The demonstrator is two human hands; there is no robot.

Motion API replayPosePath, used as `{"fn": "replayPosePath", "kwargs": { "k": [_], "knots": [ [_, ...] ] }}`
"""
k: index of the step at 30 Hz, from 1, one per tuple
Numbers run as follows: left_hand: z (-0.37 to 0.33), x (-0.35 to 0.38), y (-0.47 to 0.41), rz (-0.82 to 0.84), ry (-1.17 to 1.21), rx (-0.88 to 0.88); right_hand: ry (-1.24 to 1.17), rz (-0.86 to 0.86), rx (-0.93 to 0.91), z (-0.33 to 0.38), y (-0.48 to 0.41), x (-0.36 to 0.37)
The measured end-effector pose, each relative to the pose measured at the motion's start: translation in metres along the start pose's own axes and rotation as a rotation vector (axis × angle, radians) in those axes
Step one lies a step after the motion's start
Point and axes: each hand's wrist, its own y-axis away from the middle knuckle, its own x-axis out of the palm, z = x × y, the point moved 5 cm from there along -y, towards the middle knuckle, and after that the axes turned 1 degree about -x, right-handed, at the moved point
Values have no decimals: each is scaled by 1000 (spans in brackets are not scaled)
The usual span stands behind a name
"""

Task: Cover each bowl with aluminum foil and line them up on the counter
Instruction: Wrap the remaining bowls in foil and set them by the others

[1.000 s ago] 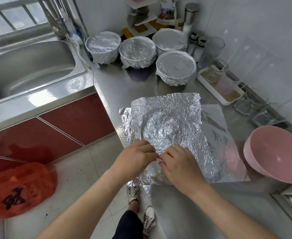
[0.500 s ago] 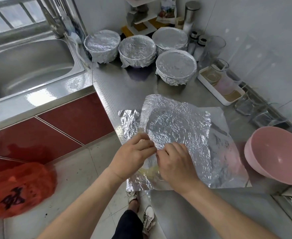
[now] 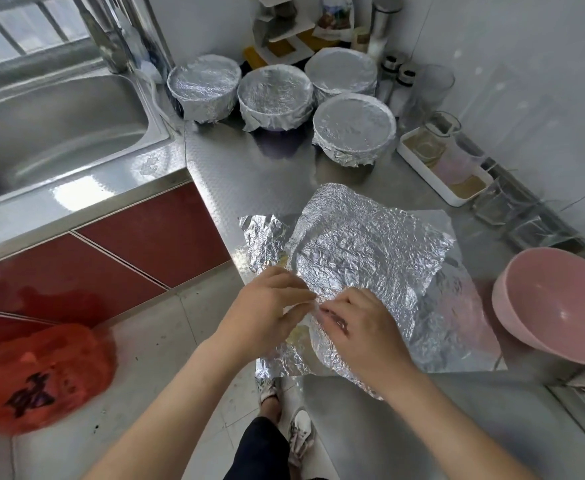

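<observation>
A crumpled sheet of aluminum foil (image 3: pixel 360 251) lies draped over something on the steel counter (image 3: pixel 260 174), near its front edge; what is beneath is hidden. My left hand (image 3: pixel 267 310) and my right hand (image 3: pixel 357 327) meet at the foil's near edge, and both pinch it with their fingertips. A flatter foil sheet (image 3: pixel 457 327) lies underneath, to the right. Several foil-covered bowls (image 3: pixel 353 129) stand grouped at the back of the counter. An uncovered pink bowl (image 3: pixel 557 303) sits at the right.
A steel sink (image 3: pixel 52 129) with a tap lies at the left. A white tray (image 3: pixel 433 168) with glass cups, spice shakers and a small shelf line the back right wall. A red plastic bag (image 3: pixel 38 372) hangs low left above the tiled floor.
The upper foil sheet has shifted to the right and its far edge has dropped flatter; the ring-shaped imprint seen earlier is gone. Both hands stay pinching at the near edge.
</observation>
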Motion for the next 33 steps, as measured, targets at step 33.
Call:
{"fn": "replayPosePath", "kwargs": {
  "k": [33],
  "knots": [
    [13, 6, 7, -60, -215, 141, 116, -118, -29, 19, 4, 6]
  ]
}}
